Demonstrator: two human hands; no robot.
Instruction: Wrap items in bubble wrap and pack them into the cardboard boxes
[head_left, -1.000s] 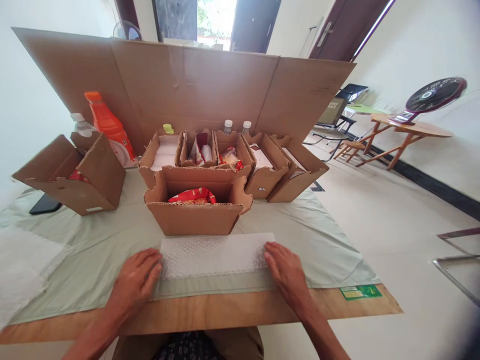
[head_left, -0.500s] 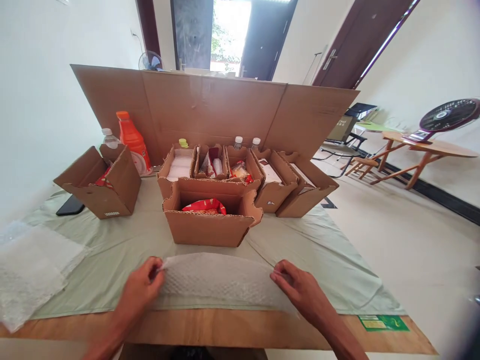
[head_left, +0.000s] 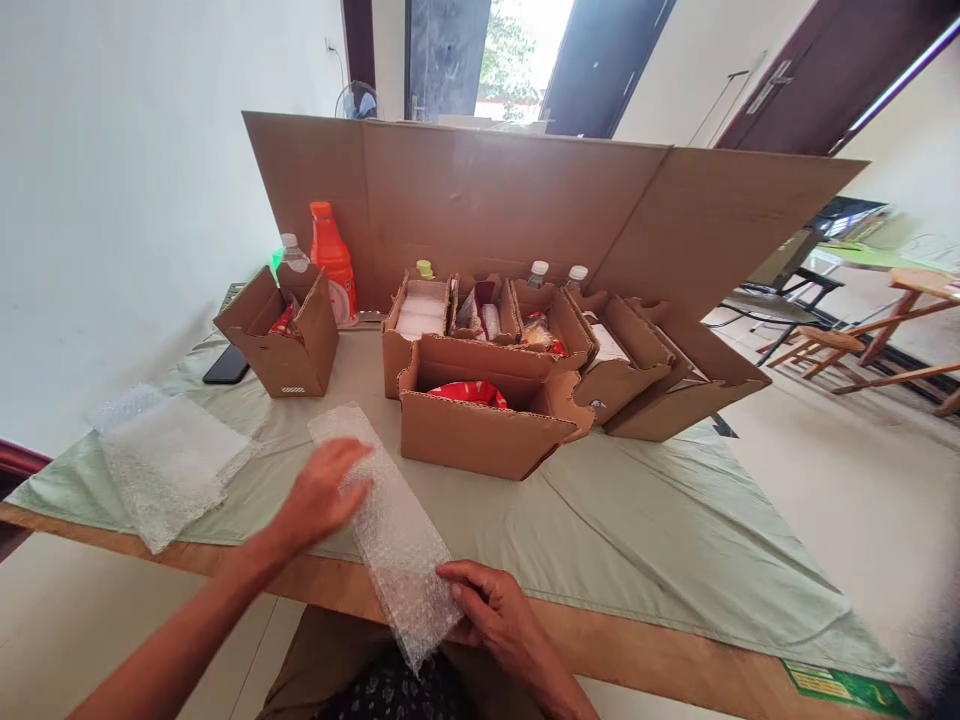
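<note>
A long folded strip of bubble wrap (head_left: 397,530) slants across the table's front edge, its lower end hanging over toward my lap. My right hand (head_left: 491,605) pinches its right side near that lower end. Over the upper part of the strip is my left hand (head_left: 330,490), fingers apart and a little blurred; whether it touches the wrap I cannot make out. Just beyond stands an open cardboard box (head_left: 480,440) with a red packet (head_left: 472,393) inside.
More bubble wrap (head_left: 172,450) lies on the left. A cardboard box (head_left: 292,345), a phone (head_left: 225,365) and an orange bottle (head_left: 332,260) stand or lie behind it. Several filled boxes (head_left: 420,310) line the back before an upright cardboard panel (head_left: 517,190).
The bubble wrap has turned from lying crosswise to slanting toward me. My left hand has let go of its end; my right hand has come nearer. The view has shifted left.
</note>
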